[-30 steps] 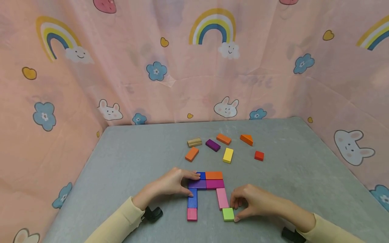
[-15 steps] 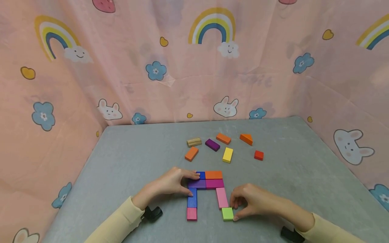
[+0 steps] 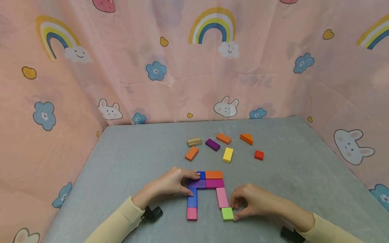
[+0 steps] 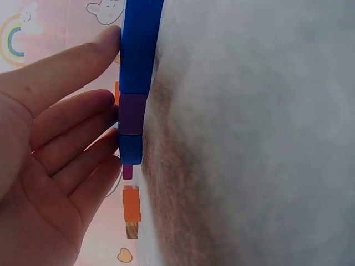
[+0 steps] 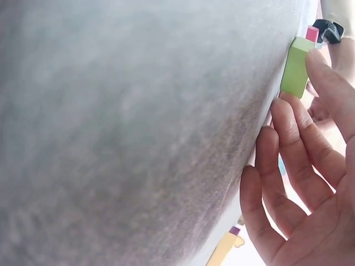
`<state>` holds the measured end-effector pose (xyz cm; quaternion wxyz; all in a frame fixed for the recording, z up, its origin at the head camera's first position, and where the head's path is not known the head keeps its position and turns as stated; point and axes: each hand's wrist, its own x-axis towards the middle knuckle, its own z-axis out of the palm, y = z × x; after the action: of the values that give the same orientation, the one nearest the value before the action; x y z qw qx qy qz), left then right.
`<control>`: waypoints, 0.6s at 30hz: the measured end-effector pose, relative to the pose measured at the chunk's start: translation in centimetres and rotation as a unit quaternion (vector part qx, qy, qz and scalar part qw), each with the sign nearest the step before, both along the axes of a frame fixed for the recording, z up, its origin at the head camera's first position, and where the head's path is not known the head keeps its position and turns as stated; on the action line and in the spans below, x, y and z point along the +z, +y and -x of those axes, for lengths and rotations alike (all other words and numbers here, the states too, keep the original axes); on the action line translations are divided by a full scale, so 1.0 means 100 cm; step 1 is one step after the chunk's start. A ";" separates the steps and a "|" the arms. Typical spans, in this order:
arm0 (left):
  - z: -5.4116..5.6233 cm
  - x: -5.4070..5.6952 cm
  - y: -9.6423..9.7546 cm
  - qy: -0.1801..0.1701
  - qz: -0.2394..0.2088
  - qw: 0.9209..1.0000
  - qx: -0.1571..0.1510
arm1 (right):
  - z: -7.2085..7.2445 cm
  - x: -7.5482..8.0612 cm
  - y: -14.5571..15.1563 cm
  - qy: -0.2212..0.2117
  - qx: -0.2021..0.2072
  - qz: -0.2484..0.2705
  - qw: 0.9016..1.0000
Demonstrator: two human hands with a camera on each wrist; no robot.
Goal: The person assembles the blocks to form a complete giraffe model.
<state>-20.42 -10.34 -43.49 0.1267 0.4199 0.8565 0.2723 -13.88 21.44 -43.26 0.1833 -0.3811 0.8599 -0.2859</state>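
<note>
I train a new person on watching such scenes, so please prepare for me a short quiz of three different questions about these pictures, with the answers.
1. True or false: the red block touches the yellow block.
2. Multiple choice: the small rose block meets the nearer blue block
a) on its top
b) at its end closer to the person
c) at its end farther from the person
3. Open: which block lies nearest to the thumb tip of the right hand?

Key:
1. False; they lie apart.
2. b
3. The light green block.
</note>
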 end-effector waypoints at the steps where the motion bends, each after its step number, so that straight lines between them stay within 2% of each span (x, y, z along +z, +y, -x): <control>1: 0.000 0.000 0.000 0.000 0.000 1.000 0.001 | 0.000 0.000 0.000 0.002 0.001 0.002 1.000; 18: 0.001 0.000 0.000 0.007 0.000 1.000 -0.003 | -0.001 0.001 -0.002 0.017 0.004 0.000 1.000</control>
<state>-20.47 -10.31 -43.52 0.1217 0.4241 0.8561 0.2691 -13.79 21.21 -43.13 0.1698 -0.3895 0.8614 -0.2784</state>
